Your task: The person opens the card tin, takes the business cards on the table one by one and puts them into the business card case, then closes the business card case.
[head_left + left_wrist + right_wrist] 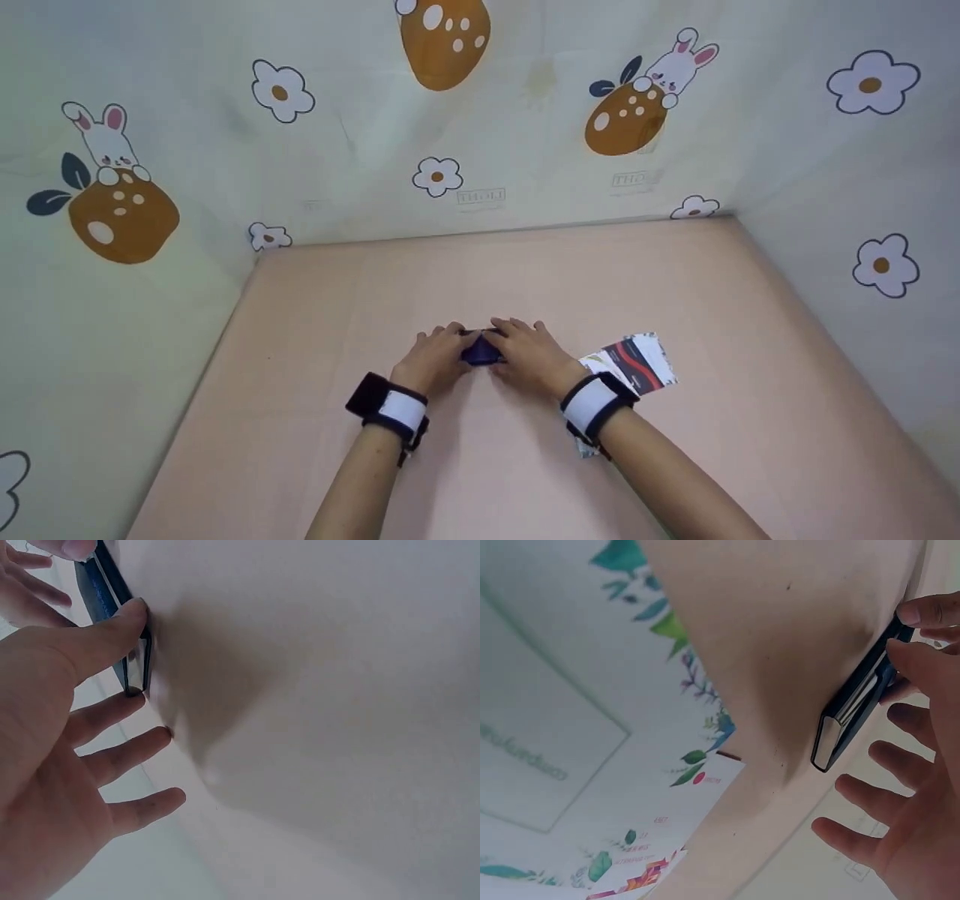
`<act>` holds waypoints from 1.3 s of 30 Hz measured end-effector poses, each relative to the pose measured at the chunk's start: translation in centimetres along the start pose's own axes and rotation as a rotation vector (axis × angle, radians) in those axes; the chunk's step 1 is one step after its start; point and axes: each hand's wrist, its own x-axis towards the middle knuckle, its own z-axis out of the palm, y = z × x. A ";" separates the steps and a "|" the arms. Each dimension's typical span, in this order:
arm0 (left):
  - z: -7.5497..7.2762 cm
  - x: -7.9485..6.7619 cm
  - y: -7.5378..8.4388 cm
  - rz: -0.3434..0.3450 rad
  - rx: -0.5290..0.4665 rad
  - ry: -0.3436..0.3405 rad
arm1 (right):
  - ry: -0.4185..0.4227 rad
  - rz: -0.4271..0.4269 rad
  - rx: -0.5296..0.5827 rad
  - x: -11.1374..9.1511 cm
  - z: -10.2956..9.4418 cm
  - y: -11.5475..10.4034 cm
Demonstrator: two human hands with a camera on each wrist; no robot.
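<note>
A small dark blue card case point(481, 351) sits at the middle of the table between both hands. The left hand point(435, 358) holds its left end, thumb along the near edge; in the left wrist view the index fingertip meets the corner of the case point(112, 596) and the other fingers spread out. From the right, the right hand point(534, 358) grips the case with its thumb on the near edge. The right wrist view shows the pale, shiny side of the case point(829, 739) and that hand's lower fingers extended, off the case.
Printed cards point(641, 364) lie beside and partly under the right wrist, some with leaf patterns, one dark with a red wave. The pink tabletop point(337, 300) meets patterned cloth walls point(360, 150) at the back and both sides. Both wrists wear strapped bands.
</note>
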 end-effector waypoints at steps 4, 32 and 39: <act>0.1 0.0 0.0 0.023 0.004 0.000 | 0.059 -0.048 -0.063 0.3 0.5 -0.2; 1.7 0.3 -0.7 0.179 0.136 0.181 | 0.190 -0.245 -0.526 0.3 1.3 0.2; 1.1 0.3 -1.0 0.129 0.019 0.111 | 0.211 -0.259 -0.606 0.2 1.5 0.1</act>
